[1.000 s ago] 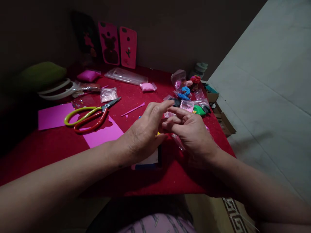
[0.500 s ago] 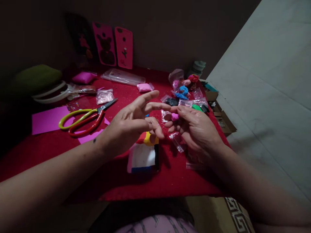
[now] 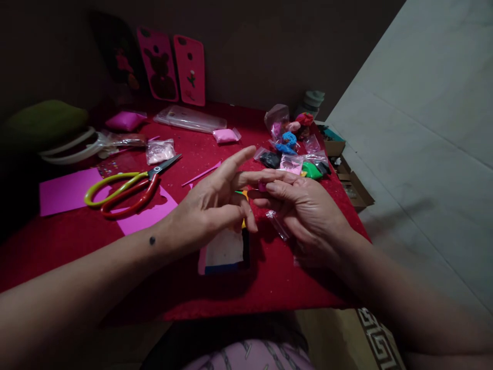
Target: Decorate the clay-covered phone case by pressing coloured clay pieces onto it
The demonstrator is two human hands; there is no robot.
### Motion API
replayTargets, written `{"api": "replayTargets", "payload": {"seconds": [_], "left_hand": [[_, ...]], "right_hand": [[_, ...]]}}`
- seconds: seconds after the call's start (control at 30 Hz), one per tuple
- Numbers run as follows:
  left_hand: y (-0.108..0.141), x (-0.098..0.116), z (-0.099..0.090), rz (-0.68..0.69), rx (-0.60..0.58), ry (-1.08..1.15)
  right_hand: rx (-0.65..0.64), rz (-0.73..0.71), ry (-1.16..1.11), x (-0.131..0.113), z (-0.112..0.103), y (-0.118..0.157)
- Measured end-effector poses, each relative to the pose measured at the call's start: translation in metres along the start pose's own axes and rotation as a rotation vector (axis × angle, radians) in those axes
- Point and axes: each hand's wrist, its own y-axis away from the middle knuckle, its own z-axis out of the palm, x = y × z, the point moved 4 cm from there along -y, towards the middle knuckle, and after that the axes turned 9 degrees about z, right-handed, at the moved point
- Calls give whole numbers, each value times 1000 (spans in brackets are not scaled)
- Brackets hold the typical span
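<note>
A small lump of bright pink modelling clay point(image 3: 262, 186) is pinched in the fingers of my right hand point(image 3: 311, 205), mostly covered by them. My left hand point(image 3: 217, 203) has its fingers stretched apart, with one fingertip reaching over to the clay and my right fingers. Below my left hand lies a phone case point(image 3: 225, 249) with white, black, blue and pink areas; its upper part, with some yellow and green, is largely hidden. A thin pink stick tool point(image 3: 202, 173) lies just beyond my left hand.
Scissors point(image 3: 144, 187) with yellow and red handles lie on pink sheets point(image 3: 71, 191) at left. Bagged coloured clay point(image 3: 287, 144) is heaped at back right. Decorated phone cases point(image 3: 189, 72) lean on the wall. The red-covered table point(image 3: 285, 293) ends near my lap.
My right hand has brought the pink clay left, against my left fingers, and it is now more hidden. The view has shifted slightly, and the pink stick tool has come into sight.
</note>
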Motion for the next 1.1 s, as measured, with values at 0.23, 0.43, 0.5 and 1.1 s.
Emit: {"api": "replayTargets", "payload": {"seconds": [0.23,0.43,0.5,1.1], "left_hand": [[6,-2,6,205,38,-869],[8,-3,9,133,9,-899],[7,0,8,58,-6,-588],[-7,10,-9,-133,203,349]], "right_hand": [[-29,-29,-52,-2,5,6],[-36,-2,-30,3,2,3],[-13,-8,-23,2,-2,1],[-143,-65,153,9,3,7]]}}
